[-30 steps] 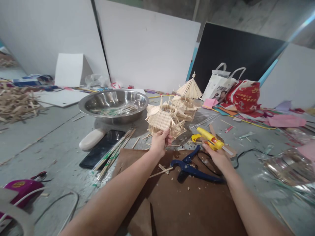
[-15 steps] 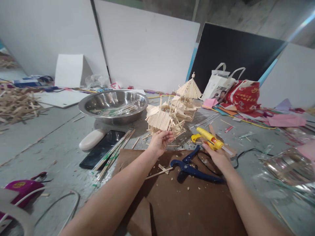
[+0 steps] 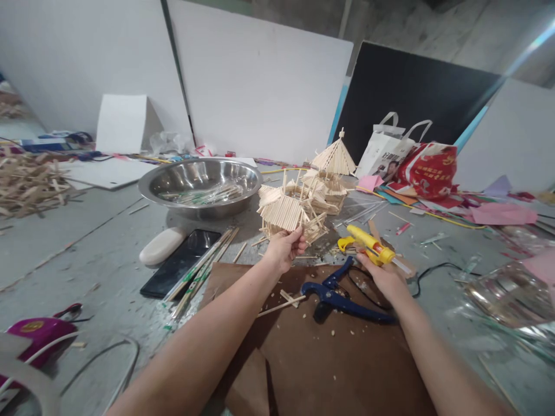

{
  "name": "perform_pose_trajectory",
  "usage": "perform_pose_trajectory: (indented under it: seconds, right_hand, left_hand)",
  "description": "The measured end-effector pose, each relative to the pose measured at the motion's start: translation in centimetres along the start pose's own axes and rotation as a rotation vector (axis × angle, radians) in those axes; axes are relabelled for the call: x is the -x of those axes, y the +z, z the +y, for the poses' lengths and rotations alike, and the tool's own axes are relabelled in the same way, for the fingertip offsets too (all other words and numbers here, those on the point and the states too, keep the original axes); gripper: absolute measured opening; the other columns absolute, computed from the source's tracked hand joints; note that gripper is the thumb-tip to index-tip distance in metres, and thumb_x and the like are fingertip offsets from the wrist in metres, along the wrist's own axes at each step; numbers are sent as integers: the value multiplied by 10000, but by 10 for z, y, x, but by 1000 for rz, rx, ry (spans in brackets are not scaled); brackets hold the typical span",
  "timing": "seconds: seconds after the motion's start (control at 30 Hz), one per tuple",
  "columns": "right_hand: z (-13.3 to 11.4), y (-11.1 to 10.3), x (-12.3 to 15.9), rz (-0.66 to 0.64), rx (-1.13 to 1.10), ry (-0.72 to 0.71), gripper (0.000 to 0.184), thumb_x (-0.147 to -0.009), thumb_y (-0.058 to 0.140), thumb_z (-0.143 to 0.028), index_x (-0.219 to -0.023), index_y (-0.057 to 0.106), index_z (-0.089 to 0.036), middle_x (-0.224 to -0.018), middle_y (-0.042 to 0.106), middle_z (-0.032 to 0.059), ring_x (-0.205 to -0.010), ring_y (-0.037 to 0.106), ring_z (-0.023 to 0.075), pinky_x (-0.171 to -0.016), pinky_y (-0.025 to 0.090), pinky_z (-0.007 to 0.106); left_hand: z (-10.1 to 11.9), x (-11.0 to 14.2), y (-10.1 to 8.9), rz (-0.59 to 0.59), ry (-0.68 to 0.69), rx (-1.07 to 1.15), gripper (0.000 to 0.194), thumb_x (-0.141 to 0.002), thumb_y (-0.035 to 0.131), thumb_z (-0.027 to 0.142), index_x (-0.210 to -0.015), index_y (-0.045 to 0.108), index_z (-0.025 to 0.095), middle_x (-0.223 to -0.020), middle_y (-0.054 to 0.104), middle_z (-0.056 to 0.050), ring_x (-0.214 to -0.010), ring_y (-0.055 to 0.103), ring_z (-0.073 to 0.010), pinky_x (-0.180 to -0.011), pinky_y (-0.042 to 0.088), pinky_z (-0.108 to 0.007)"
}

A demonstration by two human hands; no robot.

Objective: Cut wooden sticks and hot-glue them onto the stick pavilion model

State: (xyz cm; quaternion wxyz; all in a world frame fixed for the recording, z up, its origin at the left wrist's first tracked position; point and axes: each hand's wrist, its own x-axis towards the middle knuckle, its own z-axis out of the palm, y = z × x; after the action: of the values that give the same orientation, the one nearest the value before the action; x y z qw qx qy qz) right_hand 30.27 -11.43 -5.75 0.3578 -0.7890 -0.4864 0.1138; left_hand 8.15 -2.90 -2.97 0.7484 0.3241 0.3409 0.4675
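Dim-ish lt, glare streak (image 3: 537, 41) upper R, basin (image 3: 195, 174) glints, edges soft/warped

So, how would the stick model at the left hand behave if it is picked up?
The model is probably light, as it is built of thin sticks. It looks fragile: several sticks jut out and could snap. Its angular sides make rolling unlikely.

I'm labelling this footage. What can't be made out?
In the head view:
Right hand: some fingers hidden behind the glue gun.
Near stick model: lower front partly hidden by the left hand.
Wood pile: cut off by the left edge.
Red bag: lettering too blurred to read.
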Motion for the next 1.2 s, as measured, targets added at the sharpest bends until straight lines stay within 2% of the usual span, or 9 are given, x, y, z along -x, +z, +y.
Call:
perform_pose_trajectory:
  seconds: [0.17,0.27,0.37,0.47,0.6,0.77,0.97,1.2]
  right_hand:
    - [-9,-7,-10,-8,-154,-43,473,-642,482,-520,-967,572,-189,-742,645,35,-710,589,217,-631,445,346]
    - [-33,-19,-16,-113,-187,-147,467,-649,492,-508,-973,566,-180,-650,631,14,-606,579,189,-570,447,323]
    - [-69,-33,-20,-185,-95,-222,431,-645,486,-533,-893,596,-198,-530,589,-4,-509,545,167,-499,427,294]
    - [-108,-44,-23,-227,114,-296,406,-617,507,-556,-779,616,-200,-477,549,-12,-461,520,151,-472,403,277]
    - [-142,-45,-29,-251,238,-431,376,-640,501,-535,-760,619,-199,-483,536,-4,-544,546,169,-508,403,276]
    - [-154,-40,-38,-315,218,-517,339,-651,508,-511,-747,612,-203,-498,534,-14,-563,548,164,-511,403,267]
    - [-158,-42,-42,-288,317,-534,380,-633,506,-550,-784,629,-223,-514,551,-6,-584,553,177,-540,409,284]
    - [-159,-41,-43,-283,302,-550,366,-624,543,-507,-853,628,-235,-738,636,12,-694,568,186,-633,423,304]
  left_hand:
    - [-1,2,-1,8,60,-43,126,-675,588,204,-642,534,96,-575,581,-25,-375,478,-43,-362,403,-157]
    - [-1,5,1,2,94,-20,85,-680,571,164,-653,525,98,-586,587,-27,-383,482,-44,-375,408,-162]
    - [-1,6,2,-10,104,1,54,-666,570,134,-664,528,101,-590,592,-24,-399,494,-51,-396,418,-171]
    - [-2,6,1,-31,102,19,74,-640,594,138,-656,532,100,-607,599,-31,-412,499,-55,-403,419,-177]
    - [-5,4,-1,-59,87,46,131,-636,611,202,-646,529,101,-590,590,-27,-407,487,-50,-400,416,-174]
    - [-9,4,-2,-57,81,-3,226,-635,607,314,-614,498,117,-523,563,-12,-349,458,-54,-341,361,-175]
    - [-8,7,-2,-35,66,4,251,-588,635,327,-621,478,134,-520,564,-3,-337,454,-58,-344,353,-182]
    - [-6,7,-3,-6,40,45,224,-584,620,301,-611,464,143,-490,558,5,-324,449,-65,-327,332,-181]
